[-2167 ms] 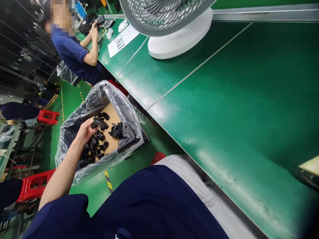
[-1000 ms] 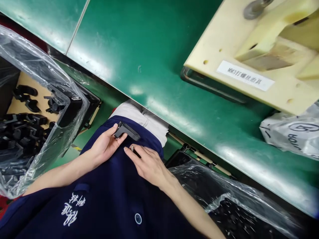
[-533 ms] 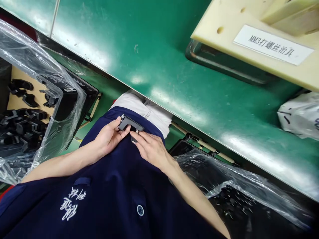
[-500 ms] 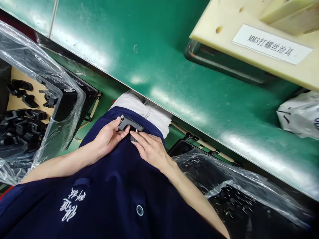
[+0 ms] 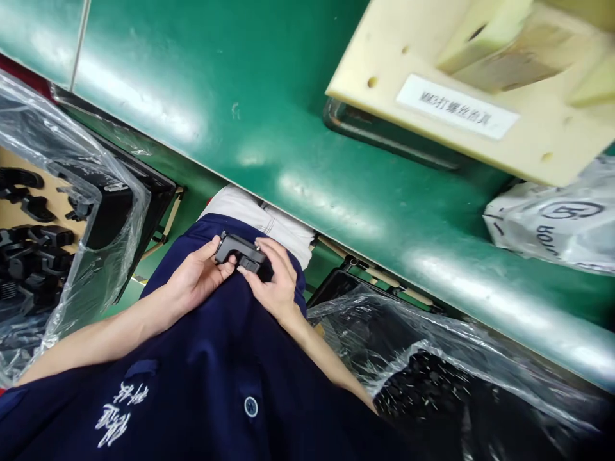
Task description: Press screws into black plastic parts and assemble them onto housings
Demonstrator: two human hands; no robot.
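A small black bracket-like part (image 5: 236,248) is held between both hands in front of the navy shirt, close to the waist. My left hand (image 5: 195,275) pinches its left end between thumb and fingers. At the right end, the fingers of my right hand (image 5: 276,276) are bent around the part, with the thumb on its lower edge near a black block (image 5: 250,264). Something small and metallic shows near the right index fingertip, too small to make out.
A green table (image 5: 216,96) lies ahead, bearing a cream fixture (image 5: 375,57) with a label and a white printed bag (image 5: 567,218). Plastic-lined bins with black parts stand at left (image 5: 115,218) and lower right (image 5: 346,320).
My right hand has shifted its hold, its index finger now at the part's upper right end and the thumb below. The view has moved, showing more of the fixture and bag.
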